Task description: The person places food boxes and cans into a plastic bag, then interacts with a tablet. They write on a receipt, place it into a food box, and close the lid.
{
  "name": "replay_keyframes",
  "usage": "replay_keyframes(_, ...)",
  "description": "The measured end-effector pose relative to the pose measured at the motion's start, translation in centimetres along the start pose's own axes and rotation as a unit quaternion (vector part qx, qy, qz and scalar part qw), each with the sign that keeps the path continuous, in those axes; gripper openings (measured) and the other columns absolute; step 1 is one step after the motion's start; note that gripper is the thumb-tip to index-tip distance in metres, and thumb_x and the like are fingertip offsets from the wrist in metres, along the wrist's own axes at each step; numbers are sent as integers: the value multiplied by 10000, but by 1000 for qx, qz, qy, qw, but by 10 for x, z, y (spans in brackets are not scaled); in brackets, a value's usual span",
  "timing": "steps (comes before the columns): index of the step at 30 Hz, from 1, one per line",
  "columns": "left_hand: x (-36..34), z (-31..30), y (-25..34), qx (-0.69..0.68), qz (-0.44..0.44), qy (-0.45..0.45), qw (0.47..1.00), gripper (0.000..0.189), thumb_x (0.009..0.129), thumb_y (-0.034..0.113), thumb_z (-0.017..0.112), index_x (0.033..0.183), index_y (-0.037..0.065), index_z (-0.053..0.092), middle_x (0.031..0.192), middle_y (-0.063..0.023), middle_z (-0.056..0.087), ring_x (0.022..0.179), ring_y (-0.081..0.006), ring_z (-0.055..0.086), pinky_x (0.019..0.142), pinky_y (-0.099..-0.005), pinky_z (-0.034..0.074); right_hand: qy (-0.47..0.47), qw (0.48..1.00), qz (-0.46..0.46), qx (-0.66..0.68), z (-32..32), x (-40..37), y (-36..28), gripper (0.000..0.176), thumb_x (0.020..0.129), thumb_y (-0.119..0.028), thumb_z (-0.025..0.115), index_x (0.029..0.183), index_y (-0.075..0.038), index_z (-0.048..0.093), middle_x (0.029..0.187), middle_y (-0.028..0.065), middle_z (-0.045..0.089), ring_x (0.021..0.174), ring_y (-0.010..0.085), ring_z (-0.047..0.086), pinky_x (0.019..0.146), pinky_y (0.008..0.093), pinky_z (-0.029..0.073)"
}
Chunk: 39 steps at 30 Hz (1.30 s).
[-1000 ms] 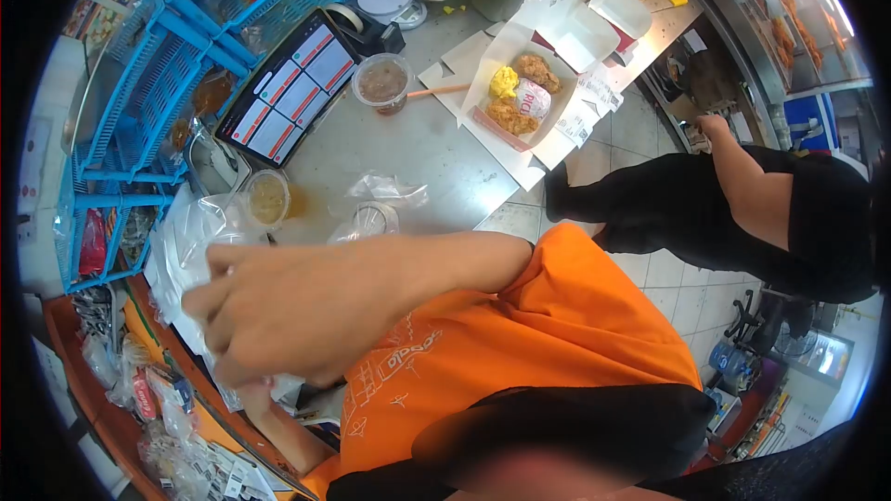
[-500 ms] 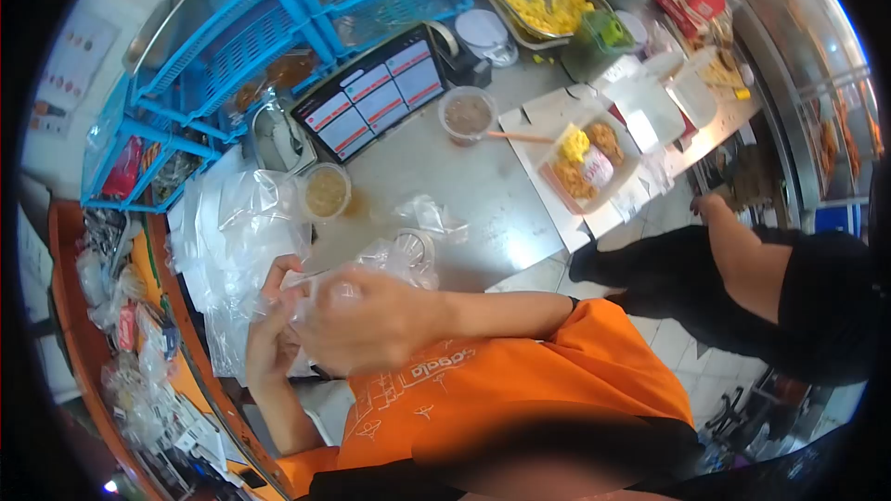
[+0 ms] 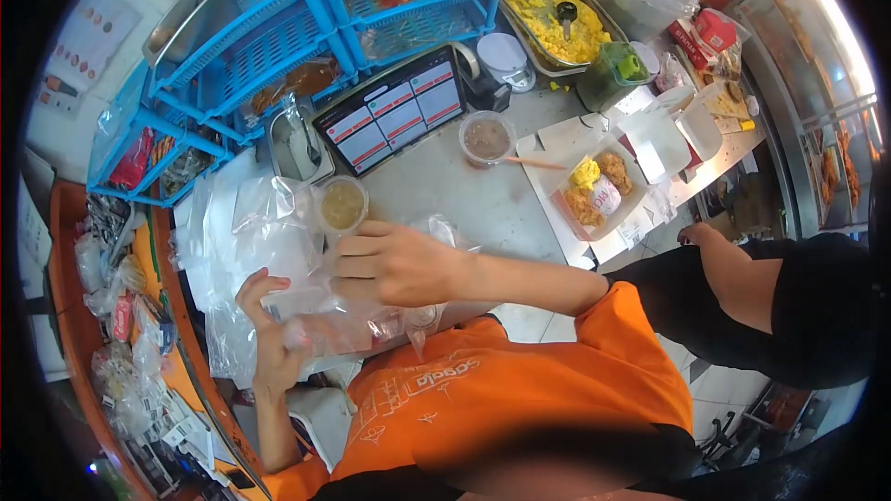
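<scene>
My left hand (image 3: 276,343) is at the lower left, index finger raised and the others curled, holding the gathered end of a clear plastic bag (image 3: 348,329). The bag stretches right toward my orange shirt, with what looks like a clear cup (image 3: 422,317) in its far end. My right hand (image 3: 399,264) is above the bag, back up, with its fingers bent together; what they grip is hidden. Just beyond its fingertips stands a lidded tub of yellowish liquid (image 3: 342,204). A stack of clear plastic bags (image 3: 246,241) lies beside my left hand.
A tablet (image 3: 394,111) stands at the back beside blue racks (image 3: 269,56). To the right are a tub of brown liquid (image 3: 487,138), an open food box (image 3: 599,195) and a tray of yellow food (image 3: 557,19). A person in black (image 3: 733,288) stands at the right.
My hands have moved apart. My right hand has gone up and right toward the tub, and the bag with the cup now hangs toward my shirt instead of lying on the table.
</scene>
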<state>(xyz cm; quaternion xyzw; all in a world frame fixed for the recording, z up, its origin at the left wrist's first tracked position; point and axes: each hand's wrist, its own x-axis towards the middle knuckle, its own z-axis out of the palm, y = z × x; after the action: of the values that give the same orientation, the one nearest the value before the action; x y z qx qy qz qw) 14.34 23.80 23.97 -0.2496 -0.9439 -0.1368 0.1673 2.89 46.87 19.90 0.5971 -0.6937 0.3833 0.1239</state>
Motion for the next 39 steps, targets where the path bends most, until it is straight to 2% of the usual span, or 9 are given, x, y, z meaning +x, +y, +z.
replay_keyframes(3,-74,32,-15,-452,-396,35,799,545,990,496,474,783,9,600,1041,-98,489,1045,-270,518,1034,-402,312,-42,998,37,-16,19,-38,34,244,721,-119,654,957,-67,691,891,62,631,993,225,566,841,364,479)
replay_keyframes(7,-94,48,-13,-519,-287,120,796,538,993,510,460,935,-12,579,899,-112,594,979,-249,617,1041,-479,358,-159,975,138,72,17,-45,49,231,729,-73,660,957,-90,694,955,48,623,992,251,557,810,385,452)
replay_keyframes(9,-79,52,-20,-610,-309,163,711,546,996,482,465,987,-53,568,1008,-154,634,1074,-282,620,1049,-495,375,-10,996,75,50,-10,2,29,284,731,-65,679,1012,-109,683,953,43,629,996,246,551,809,377,437)
replay_keyframes(11,-11,27,8,-356,-347,-53,866,593,990,532,456,970,-50,563,961,-121,612,955,-257,618,964,-426,452,-19,992,30,122,-4,31,10,312,732,-64,692,1040,-110,673,972,42,629,1000,250,553,822,385,438)
replay_keyframes(15,13,22,-1,-313,-290,-146,893,599,971,556,496,1024,-36,570,942,-100,609,876,-203,588,831,-323,481,124,974,48,184,29,54,-15,371,732,-12,683,1090,-108,653,992,57,629,957,276,578,814,408,465)
replay_keyframes(20,7,29,-16,-529,-479,-108,692,557,964,524,539,958,-18,665,909,-83,642,857,-153,596,751,-286,455,34,953,180,243,37,3,-1,348,756,34,636,1080,-90,651,1027,90,631,910,311,607,828,437,497)
replay_keyframes(24,7,26,-26,-550,-327,-181,747,447,967,429,575,885,5,692,856,-77,617,800,-142,586,743,-283,453,99,990,-67,80,49,-10,-29,351,806,83,543,1095,-84,653,1105,120,649,972,299,629,866,389,531)
replay_keyframes(29,14,15,-11,-149,31,-85,985,183,710,48,696,873,124,734,852,-13,595,769,-191,599,703,-294,469,61,795,357,487,38,7,-8,454,784,135,496,1171,-57,636,1140,111,666,945,321,670,849,376,570)
replay_keyframes(39,-9,23,-17,-101,35,100,989,234,580,110,768,806,169,762,784,13,633,662,-167,606,574,-286,485,-83,992,-6,93,27,18,15,201,756,-22,659,954,-57,657,911,64,644,814,230,645,704,359,525)
